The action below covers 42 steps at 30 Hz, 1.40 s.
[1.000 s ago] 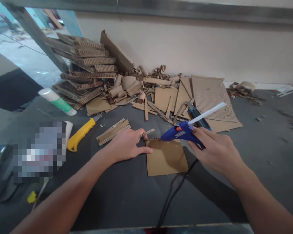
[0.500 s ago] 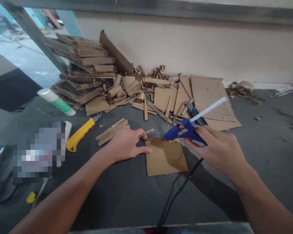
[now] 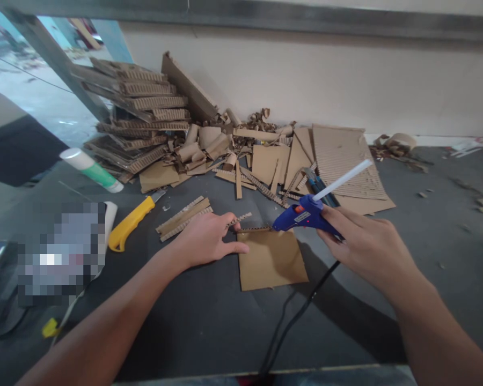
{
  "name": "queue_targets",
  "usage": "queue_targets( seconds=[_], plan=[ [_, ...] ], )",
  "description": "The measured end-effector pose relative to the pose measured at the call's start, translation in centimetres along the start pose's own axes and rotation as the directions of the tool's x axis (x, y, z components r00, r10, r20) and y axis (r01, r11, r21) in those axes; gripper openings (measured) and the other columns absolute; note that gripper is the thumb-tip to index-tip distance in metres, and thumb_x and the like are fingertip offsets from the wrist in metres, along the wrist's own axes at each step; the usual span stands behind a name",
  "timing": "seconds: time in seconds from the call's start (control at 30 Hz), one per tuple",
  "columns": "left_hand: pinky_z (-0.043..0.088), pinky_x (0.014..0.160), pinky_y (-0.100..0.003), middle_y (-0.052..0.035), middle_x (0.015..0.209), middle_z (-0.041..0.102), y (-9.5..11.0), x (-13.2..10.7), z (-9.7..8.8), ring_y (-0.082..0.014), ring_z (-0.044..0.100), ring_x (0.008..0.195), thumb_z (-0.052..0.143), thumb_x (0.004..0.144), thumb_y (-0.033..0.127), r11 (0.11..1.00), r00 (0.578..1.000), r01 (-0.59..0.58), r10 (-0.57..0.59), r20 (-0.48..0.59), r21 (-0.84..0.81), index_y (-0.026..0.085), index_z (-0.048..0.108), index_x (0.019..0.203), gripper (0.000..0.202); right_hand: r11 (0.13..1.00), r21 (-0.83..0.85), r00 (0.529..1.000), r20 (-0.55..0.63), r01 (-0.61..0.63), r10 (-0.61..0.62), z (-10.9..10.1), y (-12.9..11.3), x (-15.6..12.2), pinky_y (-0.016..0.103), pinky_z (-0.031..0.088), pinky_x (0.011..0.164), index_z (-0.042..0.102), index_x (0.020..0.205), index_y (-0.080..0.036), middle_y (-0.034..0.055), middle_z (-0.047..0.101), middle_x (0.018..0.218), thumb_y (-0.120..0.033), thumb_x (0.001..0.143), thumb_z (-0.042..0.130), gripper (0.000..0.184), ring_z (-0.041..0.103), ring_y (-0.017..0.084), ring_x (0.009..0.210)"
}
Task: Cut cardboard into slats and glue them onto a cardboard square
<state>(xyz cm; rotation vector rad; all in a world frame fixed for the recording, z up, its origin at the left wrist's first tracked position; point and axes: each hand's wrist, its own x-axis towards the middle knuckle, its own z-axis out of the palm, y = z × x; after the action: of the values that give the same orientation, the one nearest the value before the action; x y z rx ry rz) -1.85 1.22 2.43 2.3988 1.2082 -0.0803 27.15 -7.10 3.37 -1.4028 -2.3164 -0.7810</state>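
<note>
A small flat piece of brown cardboard (image 3: 271, 262) lies on the dark tabletop between my hands. My left hand (image 3: 209, 238) is at its upper left corner, with the thumb resting on the board. A short corrugated cardboard strip (image 3: 243, 217) pokes out from between my left fingers. My right hand (image 3: 364, 241) grips a blue hot glue gun (image 3: 301, 215), a white glue stick (image 3: 343, 179) jutting from its back. The nozzle is at the board's far edge, near the right end of a thin corrugated edging (image 3: 257, 230); whether it touches cannot be told.
Left of my hands lie corrugated strips (image 3: 185, 217), a yellow utility knife (image 3: 132, 221) with its blade out, and a white-green tube (image 3: 92, 170). Stacked corrugated panels (image 3: 148, 102) and cardboard scraps (image 3: 209, 142) line the back. A black cord (image 3: 301, 316) runs toward the front edge.
The glue gun's nozzle has shifted slightly right along the board's far edge. My left hand keeps its place on the strip and board. The view has moved a little.
</note>
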Motion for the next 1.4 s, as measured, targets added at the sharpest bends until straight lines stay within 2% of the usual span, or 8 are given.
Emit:
queue_targets(
  seconds=[0.47, 0.77, 0.9, 0.97, 1.03, 1.13, 1.3, 1.4],
  plan=[
    [0.032, 0.058, -0.027, 0.0022, 0.058, 0.053, -0.1, 0.0, 0.2, -0.0215, 0.057, 0.062, 0.063, 0.080, 0.069, 1.000, 1.000, 0.001, -0.001, -0.005, -0.003, 0.019, 0.062, 0.101, 0.054, 0.999, -0.041, 0.998, 0.059, -0.002, 0.004, -1.2, 1.7, -0.4, 0.030, 0.039, 0.048, 0.065, 0.103, -0.012, 0.0086, 0.075, 0.084, -0.024, 0.097, 0.048, 0.021, 0.065, 0.019, 0.057],
    [0.032, 0.058, -0.027, 0.0022, 0.056, 0.053, 0.1, 0.1, 0.0, -0.0224, 0.059, 0.063, 0.062, 0.080, 0.070, 1.000, 1.000, 0.016, -0.016, 0.008, 0.022, 0.019, 0.062, 0.102, 0.056, 0.996, -0.032, 0.990, 0.115, -0.084, 0.087, -1.5, 2.9, -1.3, 0.030, 0.041, 0.051, 0.064, 0.104, -0.018, 0.0065, 0.076, 0.097, -0.028, 0.097, 0.046, 0.022, 0.070, 0.021, 0.071],
    [0.035, 0.061, -0.028, -0.0005, 0.063, 0.059, 0.1, 0.1, 0.0, -0.0248, 0.062, 0.071, 0.063, 0.079, 0.071, 0.999, 1.000, 0.022, -0.021, -0.006, 0.036, 0.020, 0.063, 0.102, 0.056, 0.994, -0.067, 0.996, 0.020, -0.081, 0.082, -1.4, 2.9, -0.9, 0.029, 0.040, 0.050, 0.064, 0.100, -0.016, 0.0069, 0.075, 0.088, -0.032, 0.095, 0.048, 0.023, 0.069, 0.020, 0.066],
    [0.035, 0.060, -0.028, -0.0017, 0.066, 0.061, 0.0, 0.0, 0.0, -0.0256, 0.063, 0.073, 0.062, 0.080, 0.071, 0.999, 1.000, 0.017, -0.017, -0.005, 0.040, 0.020, 0.063, 0.103, 0.056, 0.982, -0.067, 0.984, -0.045, -0.177, 0.175, -1.3, 2.6, -0.4, 0.028, 0.040, 0.051, 0.064, 0.093, -0.017, 0.0064, 0.072, 0.077, -0.038, 0.093, 0.053, 0.023, 0.067, 0.020, 0.063],
    [0.034, 0.058, -0.028, -0.0028, 0.069, 0.062, -0.1, -0.1, -0.1, -0.0255, 0.063, 0.073, 0.061, 0.081, 0.069, 0.999, 1.000, -0.004, 0.005, -0.014, 0.048, 0.019, 0.063, 0.105, 0.055, 0.943, -0.036, 0.942, -0.071, -0.332, 0.329, -1.2, 2.2, 0.2, 0.029, 0.038, 0.050, 0.063, 0.086, -0.019, 0.0043, 0.064, 0.062, -0.045, 0.089, 0.058, 0.027, 0.063, 0.020, 0.056],
    [0.033, 0.057, -0.029, -0.0035, 0.070, 0.062, -0.3, -0.2, 0.0, -0.0248, 0.063, 0.071, 0.059, 0.085, 0.067, 0.997, 0.998, -0.045, 0.047, -0.034, 0.058, 0.019, 0.063, 0.107, 0.053, 0.872, 0.091, 0.875, -0.019, -0.480, 0.484, -1.0, 2.0, 0.8, 0.029, 0.036, 0.047, 0.059, 0.079, -0.020, -0.0003, 0.049, 0.048, -0.050, 0.087, 0.059, 0.031, 0.051, 0.016, 0.044],
    [0.033, 0.056, -0.029, -0.0025, 0.065, 0.061, -0.4, -0.2, 0.1, -0.0246, 0.061, 0.066, 0.055, 0.086, 0.068, 0.997, 0.999, -0.043, 0.045, -0.028, 0.064, 0.020, 0.063, 0.110, 0.055, 0.884, 0.225, 0.909, 0.017, -0.409, 0.416, 0.0, 1.4, 0.9, 0.029, 0.036, 0.046, 0.053, 0.073, -0.023, -0.0021, 0.049, 0.048, -0.060, 0.081, 0.065, 0.040, 0.049, 0.015, 0.043],
    [0.034, 0.057, -0.029, -0.0022, 0.065, 0.061, -0.3, -0.1, 0.1, -0.0250, 0.061, 0.067, 0.055, 0.086, 0.067, 0.996, 0.999, -0.036, 0.039, -0.032, 0.076, 0.019, 0.063, 0.109, 0.054, 0.906, 0.225, 0.932, 0.031, -0.358, 0.360, 0.5, 0.6, 0.8, 0.027, 0.039, 0.049, 0.057, 0.077, -0.022, -0.0009, 0.056, 0.054, -0.050, 0.083, 0.066, 0.031, 0.056, 0.016, 0.049]
  ],
)
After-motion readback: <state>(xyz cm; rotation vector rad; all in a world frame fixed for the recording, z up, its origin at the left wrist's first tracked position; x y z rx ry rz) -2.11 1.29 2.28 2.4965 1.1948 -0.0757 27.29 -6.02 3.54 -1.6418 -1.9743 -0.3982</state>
